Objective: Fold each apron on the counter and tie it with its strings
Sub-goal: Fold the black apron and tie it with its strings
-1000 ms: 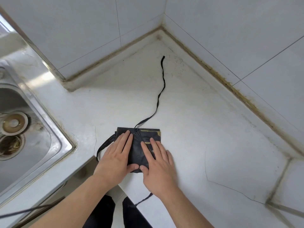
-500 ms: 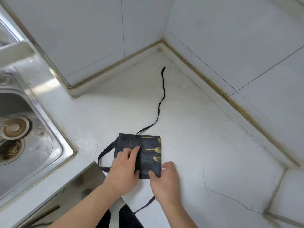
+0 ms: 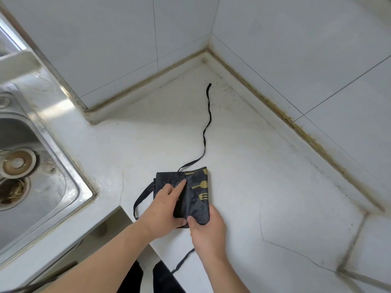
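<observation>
While the folded black apron [image 3: 190, 193] lies on the white counter [image 3: 264, 176], the left hand [image 3: 165, 210] presses it with index finger extended, the right hand [image 3: 206, 227] pinches its near edge, and one string [image 3: 206, 132] trails toward the corner; the steel sink [image 3: 42, 166] holds a drain strainer [image 3: 18, 162].

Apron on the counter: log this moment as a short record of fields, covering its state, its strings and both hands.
apron: black apron with gold cutlery print, folded to a small square on the counter
long string: string trails toward the wall corner, untied
left hand: left hand presses the fold, forefinger straight
right hand: right hand pinches the near edge, lifting it
sink: sink to the left
</observation>
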Available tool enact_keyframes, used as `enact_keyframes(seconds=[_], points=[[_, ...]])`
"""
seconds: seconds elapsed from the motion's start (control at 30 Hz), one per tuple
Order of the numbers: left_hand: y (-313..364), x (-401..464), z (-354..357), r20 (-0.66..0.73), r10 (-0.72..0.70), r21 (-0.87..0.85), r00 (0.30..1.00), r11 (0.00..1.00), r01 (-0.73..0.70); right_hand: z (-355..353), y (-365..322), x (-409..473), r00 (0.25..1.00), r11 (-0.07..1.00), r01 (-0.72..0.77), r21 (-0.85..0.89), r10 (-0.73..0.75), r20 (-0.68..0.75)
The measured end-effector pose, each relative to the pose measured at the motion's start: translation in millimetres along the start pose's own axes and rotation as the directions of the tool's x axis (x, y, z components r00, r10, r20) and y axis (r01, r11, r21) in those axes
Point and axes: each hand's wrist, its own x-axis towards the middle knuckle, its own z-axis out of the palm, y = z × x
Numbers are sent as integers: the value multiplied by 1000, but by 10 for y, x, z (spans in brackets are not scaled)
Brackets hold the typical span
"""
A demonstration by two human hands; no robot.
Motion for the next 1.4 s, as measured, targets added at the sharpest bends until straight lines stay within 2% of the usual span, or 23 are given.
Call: enact_keyframes(seconds=[0.1, 0.13, 0.17, 0.23, 0.27, 0.37, 0.47, 0.53, 0.57, 0.67, 0.7, 0.77, 0.87, 0.97, 1.03, 1.1, 1.27, 1.4], points=[[-10, -16, -116, 21, -17, -194, 1000, 981, 21, 35, -45, -24, 992, 990, 122, -75, -123, 1], [-2, -23, -138, 14, -43, -308, 999, 950, 45, 49, -54, -44, 986, 981, 166, -104, -166, 6], [13, -27, -160, 15, -89, -454, 996, 887, 86, 68, -53, -60, 978, 968, 208, -140, -209, 11], [81, -41, -238, 56, -182, -696, 982, 698, 169, 116, -39, -90, 954, 921, 297, -254, -298, 34], [124, -55, -283, 65, -195, -742, 979, 646, 179, 138, -33, -105, 941, 887, 336, -316, -333, 66], [202, -109, -372, 81, -188, -771, 979, 611, 181, 201, -11, -137, 889, 755, 456, -471, -410, 203], [200, -108, -342, 79, -317, -773, 945, 579, 259, 260, 21, -157, 835, 609, 543, -578, -460, 301], [166, -99, -324, 0, -379, -707, 925, 655, 268, 287, 33, -167, 824, 585, 560, -586, -463, 326], [143, -96, -321, -72, -371, -627, 926, 739, 247, 294, 42, -166, 820, 579, 568, -585, -461, 340], [75, -128, -289, -347, -239, -336, 907, 934, 118, 301, 66, -161, 799, 533, 598, -599, -447, 402], [33, -137, -271, -424, -193, -241, 885, 966, 95, 306, 73, -159, 796, 511, 603, -613, -436, 419], [-63, -152, -237, -510, -155, -62, 846, 988, 144, 313, 89, -160, 794, 458, 603, -654, -429, 431], [-170, -190, -232, -581, -127, 120, 804, 964, 239, 273, 32, -211, 817, 478, 577, -662, -351, 458], [-234, -200, -245, -596, 13, 255, 803, 951, 173, 198, -49, -267, 797, 556, 599, -576, -351, 491], [-288, -184, -215, -543, 138, 357, 828, 931, 79, 185, -65, -282, 784, 634, 614, -470, -422, 455], [-360, -165, -159, -472, 230, 426, 851, 905, -8, 190, -35, -254, 796, 674, 597, -435, -431, 424], [-440, -191, -141, -358, 203, 387, 911, 920, -53, 202, 6, -105, 812, 622, 575, -532, -357, 461], [-513, -318, -153, -317, 215, 441, 924, 896, -57, 243, -184, 4, 902, 751, 420, -509, -284, 325]])
